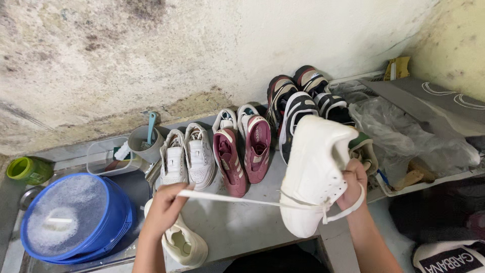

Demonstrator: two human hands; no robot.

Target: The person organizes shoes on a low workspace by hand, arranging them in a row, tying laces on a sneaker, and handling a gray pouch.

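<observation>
While the right hand (352,183) is gripping the white sneaker (316,172) at centre-right, toe up, left-hand fingers (169,198) are pinching its lace (237,199) — stretched leftward, nearly level.

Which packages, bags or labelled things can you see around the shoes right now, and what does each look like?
Yellow packet: far right against the wall, small, crumpled.
Clear plastic bag: right of the shoe row, large, wrinkled.
Grey flat bag: right, behind the plastic, with white curved marks.
Black-and-white label: bottom right corner, white lettering on a black band.
</observation>
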